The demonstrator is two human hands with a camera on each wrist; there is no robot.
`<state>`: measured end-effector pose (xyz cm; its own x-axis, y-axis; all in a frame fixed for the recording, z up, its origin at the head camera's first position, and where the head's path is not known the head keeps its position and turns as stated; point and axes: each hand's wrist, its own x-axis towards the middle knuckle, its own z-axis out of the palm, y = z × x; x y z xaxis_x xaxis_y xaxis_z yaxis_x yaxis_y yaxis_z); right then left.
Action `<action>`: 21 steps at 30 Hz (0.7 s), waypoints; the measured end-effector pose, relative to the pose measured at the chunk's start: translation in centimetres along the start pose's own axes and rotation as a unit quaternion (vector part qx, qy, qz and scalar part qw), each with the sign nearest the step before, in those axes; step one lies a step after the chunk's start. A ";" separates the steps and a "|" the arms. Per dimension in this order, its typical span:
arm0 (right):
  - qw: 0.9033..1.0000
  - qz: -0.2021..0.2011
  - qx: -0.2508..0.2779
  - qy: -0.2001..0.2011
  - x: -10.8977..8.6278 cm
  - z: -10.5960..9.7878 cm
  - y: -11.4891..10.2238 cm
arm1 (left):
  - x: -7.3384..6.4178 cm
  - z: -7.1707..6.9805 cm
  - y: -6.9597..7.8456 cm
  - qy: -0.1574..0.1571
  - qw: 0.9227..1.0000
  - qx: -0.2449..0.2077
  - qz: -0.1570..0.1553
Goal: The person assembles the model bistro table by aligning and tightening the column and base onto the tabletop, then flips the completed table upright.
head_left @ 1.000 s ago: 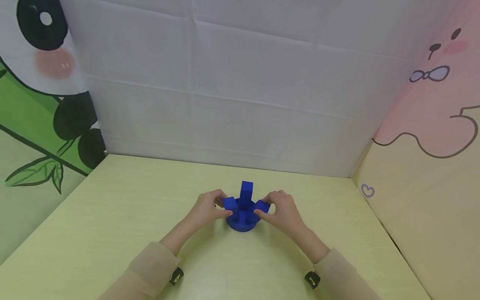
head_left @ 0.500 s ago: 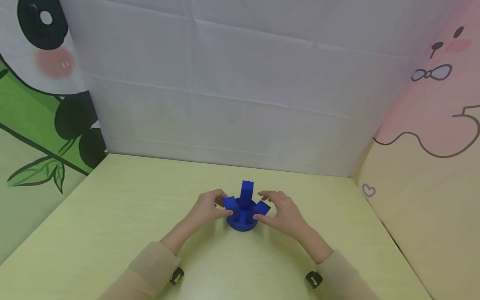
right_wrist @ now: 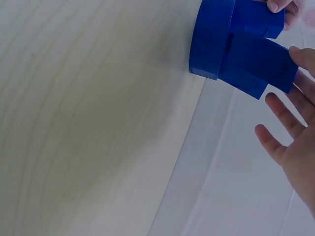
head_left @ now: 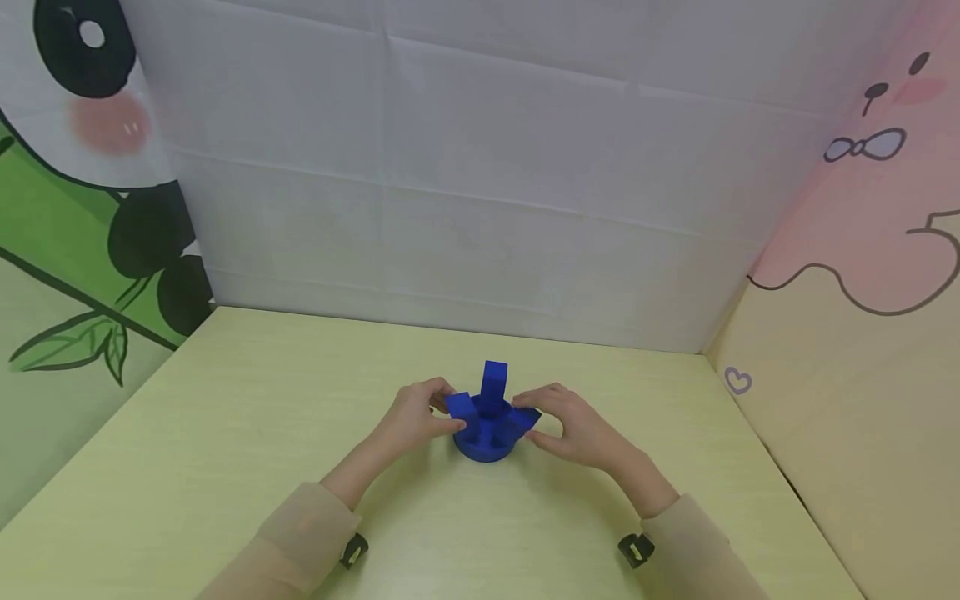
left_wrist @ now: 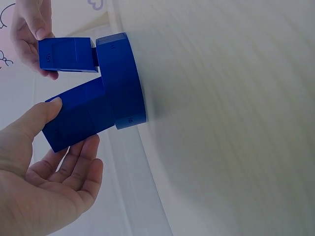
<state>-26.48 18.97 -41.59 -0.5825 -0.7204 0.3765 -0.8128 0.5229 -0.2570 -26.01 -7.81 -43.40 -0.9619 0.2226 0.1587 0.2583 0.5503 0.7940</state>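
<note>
A round blue base [head_left: 483, 452] stands on the table with three blue rectangular blocks rising from it. My left hand [head_left: 415, 414] pinches the left block [head_left: 461, 406], thumb on the near side and fingers on the far side; the left wrist view shows this block [left_wrist: 78, 115] leaning outward. On the opposite side, my right hand [head_left: 577, 423] holds the outer end of the right block [head_left: 527, 417] between thumb and fingers. In the right wrist view, this block [right_wrist: 263, 59] looks turned relative to the base [right_wrist: 209, 39]. The back block [head_left: 493, 382] stands untouched.
A pale yellow tabletop [head_left: 247, 433] surrounds the base. Behind it hangs a white cloth wall [head_left: 465, 167]. Printed side panels with cartoon figures stand at left [head_left: 67, 250] and right [head_left: 847, 350]. Dark straps [head_left: 636, 550] show below both sleeves.
My right fingers came off the right block, then took hold of it again with the hand shifted slightly right. That block has turned. My left hand has stayed in place.
</note>
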 end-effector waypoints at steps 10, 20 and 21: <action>0.995 0.069 -0.063 0.046 0.5 1.1 -0.9 | 0.2 0.2 -0.1 0.002 1.000 0.001 0.002; 0.988 0.088 -0.101 0.079 1.6 2.5 -1.8 | 0.3 0.5 0.0 0.005 1.000 0.004 0.005; 0.988 0.090 -0.100 0.081 1.7 2.5 -1.9 | 0.3 0.5 0.0 0.006 1.000 0.005 0.006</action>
<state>-25.96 15.64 -42.76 -0.6951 -0.5338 0.4815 -0.6680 0.7272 -0.1580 -26.30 -7.32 -43.66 -0.9595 0.2201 0.1757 0.2713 0.5549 0.7865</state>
